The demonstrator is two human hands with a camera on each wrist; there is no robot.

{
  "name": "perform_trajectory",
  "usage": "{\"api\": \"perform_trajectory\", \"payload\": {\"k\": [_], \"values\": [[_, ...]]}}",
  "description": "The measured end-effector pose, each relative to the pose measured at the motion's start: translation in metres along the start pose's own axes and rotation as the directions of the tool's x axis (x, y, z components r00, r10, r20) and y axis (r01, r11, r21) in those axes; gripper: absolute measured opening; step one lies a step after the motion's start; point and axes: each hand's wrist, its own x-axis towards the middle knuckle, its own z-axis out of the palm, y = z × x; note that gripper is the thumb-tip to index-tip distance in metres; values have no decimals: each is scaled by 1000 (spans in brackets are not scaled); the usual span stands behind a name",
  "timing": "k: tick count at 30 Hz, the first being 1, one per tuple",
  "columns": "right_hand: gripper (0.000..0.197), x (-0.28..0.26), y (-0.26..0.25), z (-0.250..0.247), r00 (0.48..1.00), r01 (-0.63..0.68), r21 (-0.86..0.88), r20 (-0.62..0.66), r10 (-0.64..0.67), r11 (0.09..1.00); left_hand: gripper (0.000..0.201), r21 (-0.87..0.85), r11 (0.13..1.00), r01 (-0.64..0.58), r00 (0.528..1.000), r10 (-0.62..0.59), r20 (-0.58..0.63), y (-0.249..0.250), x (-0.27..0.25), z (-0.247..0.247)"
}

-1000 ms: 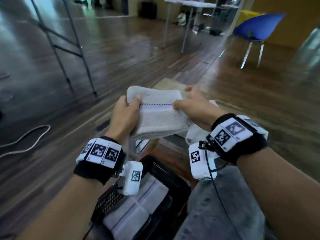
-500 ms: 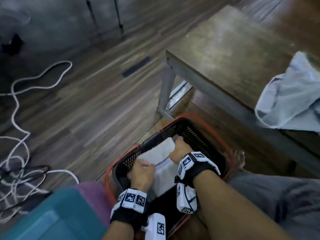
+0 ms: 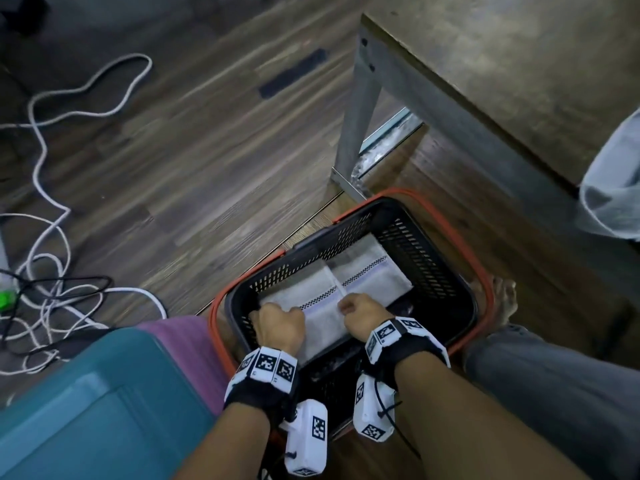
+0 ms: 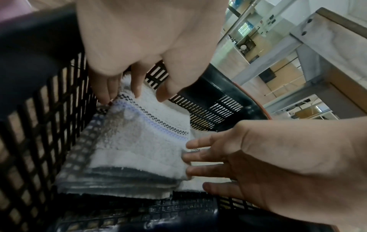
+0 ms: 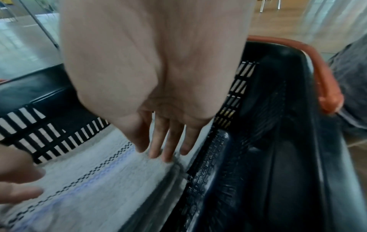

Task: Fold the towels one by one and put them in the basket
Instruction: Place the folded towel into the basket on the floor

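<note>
Two hands are down inside the black basket (image 3: 429, 258) with the orange rim, which sits on the wooden floor at about 6 o'clock in the head view. The left hand (image 3: 278, 327) is at the 9 o'clock end of the top folded towel (image 3: 322, 317); the left wrist view shows its fingers (image 4: 137, 84) loosely bent, tips touching the towel's checkered border beside the basket wall, with nothing gripped. The right hand (image 3: 360, 311) is at the towel's 3 o'clock end; in the right wrist view its fingers (image 5: 157, 141) are nearly straight, tips resting on the towel's edge next to the dark basket wall. From the head camera both hands look like fists, because the fingers are hidden behind the knuckles. The towel lies on a stack whose lower layers show only as blurred edges in the left wrist view; how many are there cannot be told. A second folded towel (image 3: 374, 271) lies just beyond, toward 1 o'clock. On the table (image 3: 485, 64) at 2 o'clock, a pale unfolded cloth (image 3: 613, 188) is cut off by the frame edge. White cables (image 3: 52, 202) trail over the floor at 9 o'clock.
</note>
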Motion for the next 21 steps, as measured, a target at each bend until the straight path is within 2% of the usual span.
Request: {"api": "perform_trajectory", "payload": {"k": [5, 8, 13, 15, 17, 19, 21], "values": [[37, -4, 5, 4, 992, 47, -52, 118, -41, 998, 40, 106, 994, 39, 999, -37, -19, 5, -10, 0], [36, -5, 5, 3, 992, 61, -17, 115, -59, 998, 43, 173, 984, 46, 999, -45, -10, 8, -16, 5], [34, -8, 5, -7, 997, 71, 31, 37, -72, 997, 50, 323, 942, -93, 989, 124, -78, -1, -22, 16], [34, -11, 5, -11, 996, 83, 57, 9, -83, 995, 60, 396, 908, -136, 989, 148, -1, -6, -21, 17], [33, -15, 3, -17, 996, 91, 63, -6, -91, 994, 67, 445, 885, -140, 990, 110, 93, -8, -17, 14], [33, -20, -1, -24, 995, 100, 35, 12, -100, 994, 62, 427, 894, -137, 987, 87, 135, -4, -14, 9], [31, -27, -8, -36, 993, 116, 32, 5, -116, 993, 55, 378, 910, -169, 982, 125, 139, 3, -13, 2]]}}
